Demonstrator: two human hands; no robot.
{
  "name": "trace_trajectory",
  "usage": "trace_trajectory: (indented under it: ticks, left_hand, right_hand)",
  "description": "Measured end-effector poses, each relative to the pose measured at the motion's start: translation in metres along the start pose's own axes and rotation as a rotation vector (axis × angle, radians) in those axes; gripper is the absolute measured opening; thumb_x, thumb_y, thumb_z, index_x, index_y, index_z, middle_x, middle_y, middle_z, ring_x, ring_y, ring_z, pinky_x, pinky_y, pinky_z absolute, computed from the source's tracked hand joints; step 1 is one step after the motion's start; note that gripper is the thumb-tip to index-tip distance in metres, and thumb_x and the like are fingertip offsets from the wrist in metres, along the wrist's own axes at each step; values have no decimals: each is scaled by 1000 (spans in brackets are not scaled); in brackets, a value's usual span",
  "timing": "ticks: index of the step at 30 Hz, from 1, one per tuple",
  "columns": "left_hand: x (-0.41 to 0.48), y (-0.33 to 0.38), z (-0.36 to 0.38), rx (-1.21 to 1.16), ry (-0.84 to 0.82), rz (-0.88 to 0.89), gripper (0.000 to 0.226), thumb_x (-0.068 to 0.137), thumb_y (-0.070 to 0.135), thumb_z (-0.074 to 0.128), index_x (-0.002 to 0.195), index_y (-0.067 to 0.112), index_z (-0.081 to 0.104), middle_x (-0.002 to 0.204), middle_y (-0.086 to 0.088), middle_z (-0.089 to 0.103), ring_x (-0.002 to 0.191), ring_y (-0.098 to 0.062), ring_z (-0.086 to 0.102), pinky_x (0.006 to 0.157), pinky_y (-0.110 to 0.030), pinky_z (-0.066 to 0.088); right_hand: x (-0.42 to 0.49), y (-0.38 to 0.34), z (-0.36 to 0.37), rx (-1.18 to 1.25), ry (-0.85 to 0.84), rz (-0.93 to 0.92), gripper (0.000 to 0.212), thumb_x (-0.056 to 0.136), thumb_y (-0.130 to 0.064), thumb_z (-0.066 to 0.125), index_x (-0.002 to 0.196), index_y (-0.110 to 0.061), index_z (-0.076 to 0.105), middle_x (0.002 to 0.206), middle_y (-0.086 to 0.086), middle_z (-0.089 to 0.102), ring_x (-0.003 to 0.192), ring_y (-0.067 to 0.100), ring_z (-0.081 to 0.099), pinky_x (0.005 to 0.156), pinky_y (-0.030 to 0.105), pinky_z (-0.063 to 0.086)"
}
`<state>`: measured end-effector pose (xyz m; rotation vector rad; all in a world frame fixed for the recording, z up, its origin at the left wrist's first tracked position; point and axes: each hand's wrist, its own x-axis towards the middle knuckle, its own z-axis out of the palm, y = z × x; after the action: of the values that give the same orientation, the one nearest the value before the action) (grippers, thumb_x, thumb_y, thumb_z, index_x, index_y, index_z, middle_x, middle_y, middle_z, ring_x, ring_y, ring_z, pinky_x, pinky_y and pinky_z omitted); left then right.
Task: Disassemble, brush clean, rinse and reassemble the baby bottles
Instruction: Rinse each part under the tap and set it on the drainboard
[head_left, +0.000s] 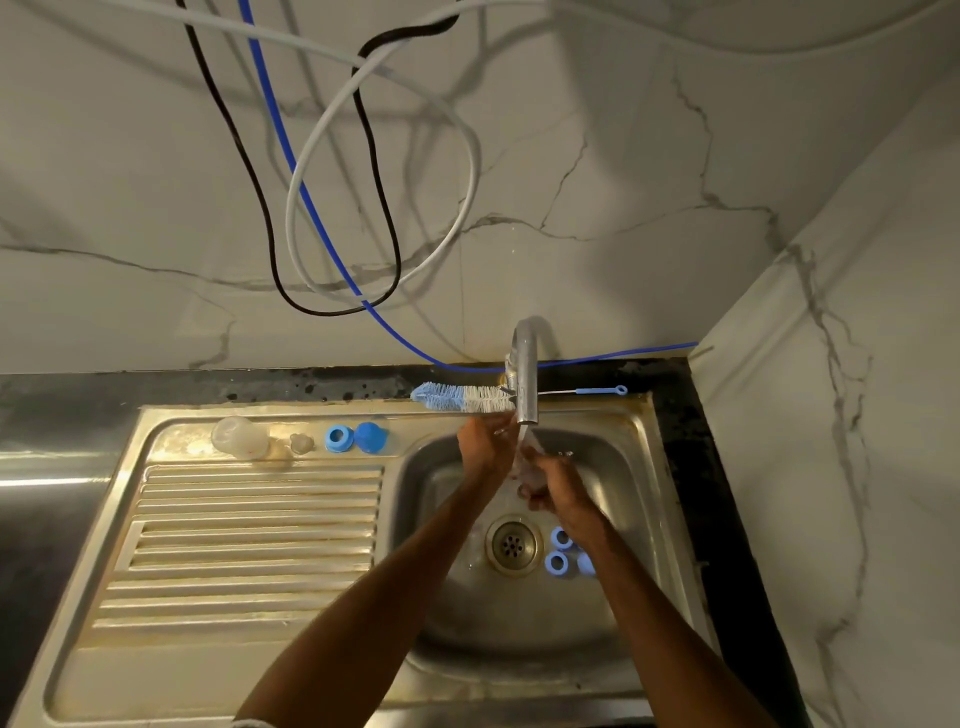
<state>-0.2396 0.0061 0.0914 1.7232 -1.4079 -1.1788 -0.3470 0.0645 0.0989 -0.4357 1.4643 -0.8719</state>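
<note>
Under the tap (524, 374), mid-frame, both hands meet in the running water, a sensible spot for rinsing since drips fall straight into the basin (447, 613). The right hand (560, 486) has its fingers curled round a pale clear part (525, 467), too blurred to say whether it is a bottle or a teat. The left hand (485, 446) reaches up beside the spout, and blur hides whether its fingers grip or only rub.

Left of the basin, along the top of the drainboard (249, 545), a bottle (239, 437), teat (301, 442), ring (338, 438) and cap (370, 436) lie in a row, probably set aside to drain. Right of the drain (513, 544), 3 blue pieces (557, 562) lie partly under the right forearm, likely awaiting their turn. Behind the tap the brush (460, 397) lies along the worktop (311, 384) edge within easy reach, with a thin brush (597, 391) to its right. Cables (332, 208) hang on the wall in the upper left, well apart from the work.
</note>
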Motion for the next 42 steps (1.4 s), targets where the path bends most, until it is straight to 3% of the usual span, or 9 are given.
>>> trace_trajectory:
  ticks: [7,11,15,18,22,27,31,36,42]
  left_hand:
    - [-7,-6,-22,-381,-292,20,38,106,24,54,96,-9,68,76,-8,70,69,-18,67,66,-30,55]
    - [-19,-6,-31,-525,-390,33,29,108,24,50,108,4,71,88,-9,73,79,-21,69,72,-33,58]
    - [-12,-11,-35,-402,-278,-14,22,99,25,66,103,6,76,93,-9,78,87,-25,76,85,-47,63]
    - [-1,-12,-33,-111,-152,47,12,90,25,77,92,14,80,83,3,78,77,-9,75,78,-39,64]
    - [-4,1,-20,40,-40,88,24,99,28,64,77,22,69,71,4,69,65,-10,68,62,-30,59]
    - [-16,2,-2,-340,-182,96,23,109,34,41,122,19,50,109,-14,62,96,-29,68,78,-41,61]
    - [-25,-1,-4,-533,-234,-75,41,109,36,41,146,27,26,133,-19,52,114,-32,64,79,-35,61]
    - [-21,-10,-8,-550,-172,-127,38,110,38,39,137,12,38,126,-22,56,105,-25,64,73,-25,56]
    - [-25,-12,-4,-489,-245,-86,27,110,31,40,122,8,48,109,-13,62,98,-21,67,77,-27,56]
  right_hand:
    - [-10,2,-7,587,-204,235,54,97,-49,51,86,-2,75,66,5,60,37,5,33,35,18,23]
    - [-13,-1,-2,680,-278,283,52,93,-51,57,78,-4,72,53,-6,45,35,3,27,36,16,20]
    - [-9,7,6,296,-81,164,61,102,-53,42,97,1,70,66,9,64,46,13,50,42,22,33]
    - [-8,14,9,14,27,-36,56,102,-56,45,108,-7,71,93,17,76,70,24,69,55,26,49]
    - [-14,9,22,39,71,-59,49,102,-49,50,102,-5,69,84,20,72,55,16,58,48,25,43]
    - [-11,-8,25,291,115,170,55,97,-59,50,91,-8,71,67,7,63,63,18,54,62,30,44]
    - [-9,-15,37,-74,129,32,52,102,-62,38,91,-18,63,79,7,62,73,21,56,69,35,48]
    - [-3,11,38,-524,115,-325,33,107,-39,40,108,-17,64,91,4,65,77,14,61,66,27,45]
    - [0,9,37,-318,123,-306,39,108,-44,35,129,-22,59,115,3,66,101,15,64,86,35,54]
